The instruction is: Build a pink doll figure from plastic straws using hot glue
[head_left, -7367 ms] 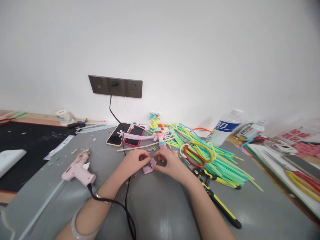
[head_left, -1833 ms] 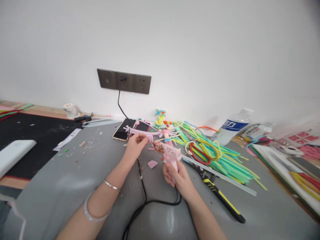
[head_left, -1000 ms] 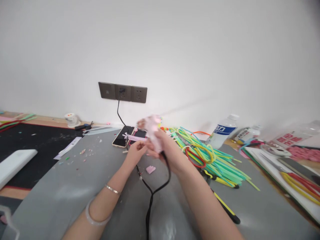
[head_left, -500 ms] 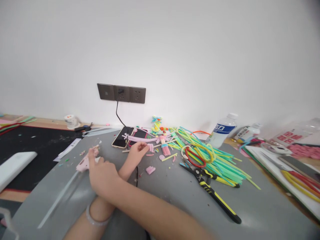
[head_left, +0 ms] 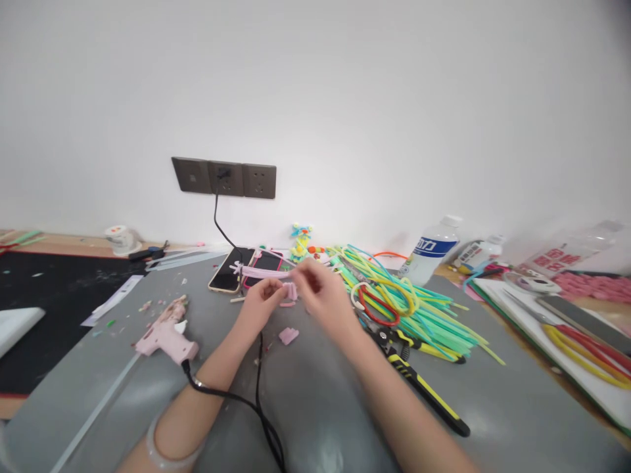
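Observation:
My left hand [head_left: 260,306], with a clear bracelet on its wrist, pinches a short pink bent pipe cleaner piece [head_left: 292,291] between thumb and fingertips. Right beside that piece, my right hand [head_left: 325,299] has its fingers curled inward; what they hold, if anything, is hidden. A pink glue gun [head_left: 165,338] lies on its side at the left, its glue stick reaching toward the lower left. Another folded pink piece [head_left: 288,336] rests on the grey table [head_left: 315,407] below my hands. Behind them are long lilac pipe cleaner strips [head_left: 261,272].
Black-yellow pliers [head_left: 426,396] lie right of my right forearm, by a bundle of green and yellow pipe cleaners [head_left: 444,315]. Two phones, one a dark phone [head_left: 231,270], lie behind. A bottle [head_left: 431,251] stands near the wall. The gun's black cord [head_left: 236,397] crosses under my left arm.
My right hand has let go of the glue gun and swung right, uncrossing my arms, to beside the pink piece. The glue gun now lies on the table. My left hand keeps its pinch.

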Demonstrator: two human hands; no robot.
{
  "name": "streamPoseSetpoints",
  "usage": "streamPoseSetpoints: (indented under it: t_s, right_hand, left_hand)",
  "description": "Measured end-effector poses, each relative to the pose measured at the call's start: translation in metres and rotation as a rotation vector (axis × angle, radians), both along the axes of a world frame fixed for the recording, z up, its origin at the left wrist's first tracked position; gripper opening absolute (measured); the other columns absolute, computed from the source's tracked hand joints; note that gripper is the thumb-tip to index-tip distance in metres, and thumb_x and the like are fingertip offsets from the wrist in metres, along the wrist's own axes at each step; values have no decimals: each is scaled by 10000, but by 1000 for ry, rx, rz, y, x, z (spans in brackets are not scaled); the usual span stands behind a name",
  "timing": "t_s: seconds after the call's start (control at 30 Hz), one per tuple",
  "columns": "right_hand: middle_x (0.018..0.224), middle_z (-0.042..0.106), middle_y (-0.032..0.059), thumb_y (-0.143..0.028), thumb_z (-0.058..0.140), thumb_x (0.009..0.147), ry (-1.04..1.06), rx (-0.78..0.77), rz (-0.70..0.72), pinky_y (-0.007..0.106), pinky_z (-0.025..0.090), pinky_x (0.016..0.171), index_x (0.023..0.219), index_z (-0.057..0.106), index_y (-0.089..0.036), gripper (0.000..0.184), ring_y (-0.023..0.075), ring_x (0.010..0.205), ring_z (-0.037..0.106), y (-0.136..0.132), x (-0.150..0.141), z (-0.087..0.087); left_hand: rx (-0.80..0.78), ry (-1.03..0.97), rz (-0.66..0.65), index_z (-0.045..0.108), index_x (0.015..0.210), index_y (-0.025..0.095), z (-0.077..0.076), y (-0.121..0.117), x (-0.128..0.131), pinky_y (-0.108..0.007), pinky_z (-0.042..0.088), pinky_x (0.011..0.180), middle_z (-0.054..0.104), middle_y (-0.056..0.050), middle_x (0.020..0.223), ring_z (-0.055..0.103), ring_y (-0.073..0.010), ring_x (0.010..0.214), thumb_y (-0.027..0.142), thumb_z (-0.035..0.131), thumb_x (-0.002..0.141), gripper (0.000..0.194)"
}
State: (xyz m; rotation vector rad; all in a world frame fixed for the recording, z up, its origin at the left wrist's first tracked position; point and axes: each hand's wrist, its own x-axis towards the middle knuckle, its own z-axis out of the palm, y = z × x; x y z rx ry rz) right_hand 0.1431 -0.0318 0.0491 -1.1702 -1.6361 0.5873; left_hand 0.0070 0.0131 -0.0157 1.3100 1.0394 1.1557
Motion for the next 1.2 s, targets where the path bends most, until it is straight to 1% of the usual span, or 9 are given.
streamPoseSetpoints:
  t_s: [0.03,0.13,0.23,0.3,0.5,0.7,0.87,1.0,1.2]
  right_hand:
    - [615,522,-18,-356,517,925,106,-33,-50,257,389,559,724,553,-200,256,135,587,479,8,17,-7]
    - [540,464,-52,-524,621,831,364,-219,16,222,315,456,720,568,-196,351,100,475,407,25,47,-31]
    - [559,525,-46,-568,710,741,452,-374,134,212,336,434,735,601,-183,400,86,442,444,26,50,-48]
    - [603,571,-33,-533,739,735,458,-413,185,215,377,459,763,630,-176,374,88,469,489,22,46,-53]
    - [613,587,-38,-420,777,737,468,-466,247,209,406,487,797,668,-155,293,81,506,512,17,41,-56]
    - [662,609,-28,-407,789,720,498,-509,280,206,421,484,807,680,-149,293,83,534,538,16,37,-55]
    - [650,605,-28,-442,795,710,495,-536,296,206,424,491,807,679,-153,326,87,544,542,15,37,-54]
    - [698,634,-2,-535,767,716,487,-591,301,210,410,496,785,662,-161,394,97,571,558,16,38,-58]
    - [670,598,-14,-603,711,738,429,-620,275,224,337,491,729,620,-177,436,83,521,468,14,39,-58]
  left_hand:
    - [1,-10,-8,617,648,191,1,-1,0,-202,406,435,510,45,543,459,-123,493,394,687,719,227]
    - [-6,-34,-30,599,684,178,3,-4,-1,-185,373,489,517,56,559,421,-88,495,383,747,673,254]
    - [-27,-24,-50,613,694,180,6,-7,-2,-209,386,518,510,52,572,422,-93,511,420,751,672,277]
    - [-32,-21,-49,608,689,185,7,-8,-1,-220,392,527,510,48,585,430,-98,523,433,748,676,285]
    - [0,3,-58,608,689,185,9,-10,-2,-229,401,554,507,45,589,441,-102,537,413,735,699,261]
    - [29,27,-50,617,700,187,10,-11,-2,-232,392,553,523,39,596,457,-109,546,396,721,718,235]
    - [24,58,-35,615,702,179,10,-11,-3,-224,379,540,530,36,603,459,-106,547,412,712,719,253]
    - [22,59,-11,615,724,168,12,-11,-3,-215,387,549,547,34,633,465,-100,564,415,716,714,267]
    - [33,31,23,627,732,164,14,-13,-3,-214,403,548,545,36,630,452,-94,557,410,721,711,265]
